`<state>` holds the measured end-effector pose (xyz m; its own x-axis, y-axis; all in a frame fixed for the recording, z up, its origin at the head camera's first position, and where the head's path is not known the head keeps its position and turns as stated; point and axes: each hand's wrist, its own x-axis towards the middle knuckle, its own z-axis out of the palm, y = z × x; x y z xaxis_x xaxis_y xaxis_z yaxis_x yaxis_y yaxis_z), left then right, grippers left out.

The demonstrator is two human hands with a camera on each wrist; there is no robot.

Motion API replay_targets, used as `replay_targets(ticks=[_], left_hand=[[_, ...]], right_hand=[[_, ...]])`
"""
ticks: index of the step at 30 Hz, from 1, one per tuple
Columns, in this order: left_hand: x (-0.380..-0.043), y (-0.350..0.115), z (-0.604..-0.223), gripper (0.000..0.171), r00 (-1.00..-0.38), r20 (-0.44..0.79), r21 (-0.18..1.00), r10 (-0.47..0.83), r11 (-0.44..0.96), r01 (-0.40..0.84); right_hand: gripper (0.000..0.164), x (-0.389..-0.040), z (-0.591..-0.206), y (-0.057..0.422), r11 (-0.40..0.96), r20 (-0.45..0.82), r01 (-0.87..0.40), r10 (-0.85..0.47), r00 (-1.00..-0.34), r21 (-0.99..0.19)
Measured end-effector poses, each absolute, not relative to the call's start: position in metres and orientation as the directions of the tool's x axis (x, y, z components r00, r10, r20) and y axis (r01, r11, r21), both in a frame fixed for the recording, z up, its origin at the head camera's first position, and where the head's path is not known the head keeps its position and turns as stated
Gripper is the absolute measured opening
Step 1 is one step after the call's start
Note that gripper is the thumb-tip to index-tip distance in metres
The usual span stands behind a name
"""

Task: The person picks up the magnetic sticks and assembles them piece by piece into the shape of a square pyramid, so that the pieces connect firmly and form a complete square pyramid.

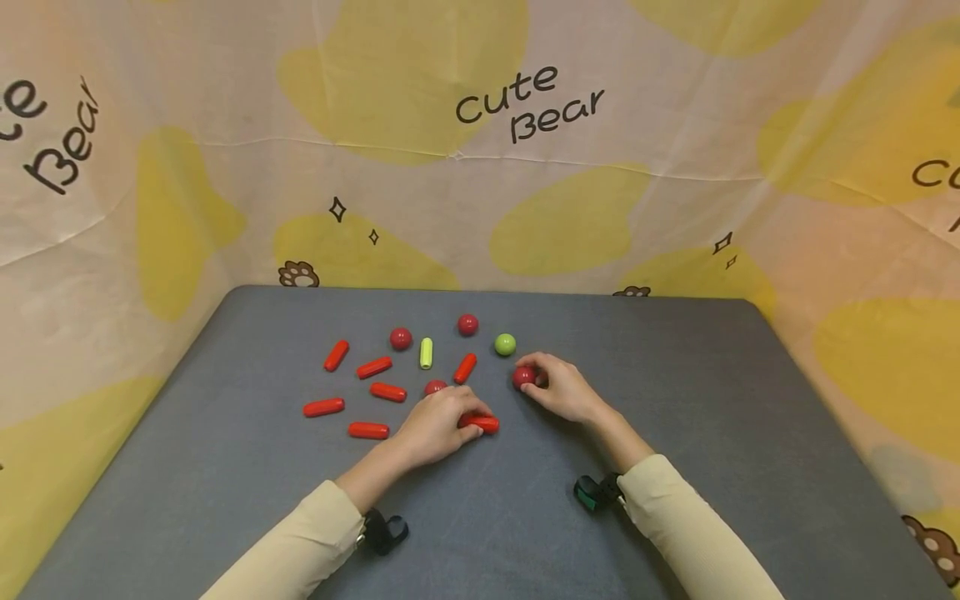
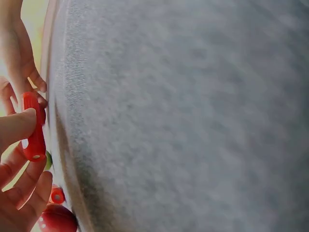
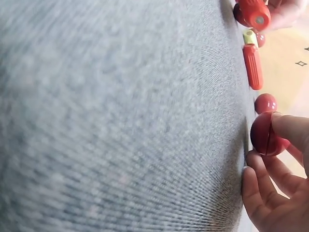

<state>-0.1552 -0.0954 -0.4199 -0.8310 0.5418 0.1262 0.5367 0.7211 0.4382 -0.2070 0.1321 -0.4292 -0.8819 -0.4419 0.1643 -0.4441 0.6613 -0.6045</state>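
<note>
My left hand (image 1: 435, 423) pinches a long red cylinder (image 1: 486, 425) between thumb and fingers. The left wrist view shows this ridged cylinder (image 2: 35, 133) with a small hole in its end. Partly behind that hand is a red ball (image 1: 435, 388). Further right, my right hand (image 1: 567, 390) holds another red ball (image 1: 522, 377) by thumb and fingers. A dark seam runs around the held ball (image 3: 264, 134) in the right wrist view. Just beyond this hand lies a green ball (image 1: 505, 344).
Several red cylinders (image 1: 324, 407) lie scattered to the left on the grey table (image 1: 675, 358). A yellow-green cylinder (image 1: 426, 353) is among them, with red balls (image 1: 468, 324) at the back. A patterned cloth (image 1: 420, 225) hangs behind the table.
</note>
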Motion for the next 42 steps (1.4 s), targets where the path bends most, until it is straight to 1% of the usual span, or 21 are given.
replay_targets(ticks=[6, 13, 18, 24, 31, 36, 42], left_hand=[[-0.157, -0.090, -0.417, 0.019, -0.847, 0.172, 0.431, 0.502, 0.735, 0.523], [-0.160, -0.082, -0.417, 0.018, -0.863, 0.210, 0.419, 0.460, 0.755, 0.505], [-0.163, -0.076, -0.417, 0.019, -0.865, 0.221, 0.412, 0.450, 0.761, 0.501], [-0.167, -0.070, -0.419, 0.019, -0.875, 0.207, 0.419, 0.439, 0.768, 0.484], [-0.172, -0.065, -0.422, 0.019, -0.879, 0.178, 0.439, 0.442, 0.764, 0.473], [-0.174, -0.062, -0.422, 0.019, -0.884, 0.155, 0.450, 0.441, 0.765, 0.461], [-0.176, -0.059, -0.423, 0.018, -0.892, 0.117, 0.465, 0.436, 0.770, 0.437]], right_hand=[[0.030, -0.202, -0.428, 0.135, 0.631, 0.178, -0.445, -0.441, -0.880, -0.635], [0.032, -0.194, -0.428, 0.143, 0.633, 0.121, -0.400, -0.437, -0.891, -0.663], [0.035, -0.189, -0.427, 0.150, 0.639, 0.110, -0.396, -0.439, -0.892, -0.659], [0.034, -0.184, -0.427, 0.155, 0.642, 0.102, -0.405, -0.454, -0.885, -0.651], [0.034, -0.181, -0.427, 0.158, 0.631, 0.057, -0.371, -0.459, -0.886, -0.681], [0.032, -0.179, -0.427, 0.157, 0.638, 0.043, -0.367, -0.463, -0.885, -0.677], [0.031, -0.177, -0.427, 0.157, 0.648, 0.048, -0.367, -0.455, -0.889, -0.667]])
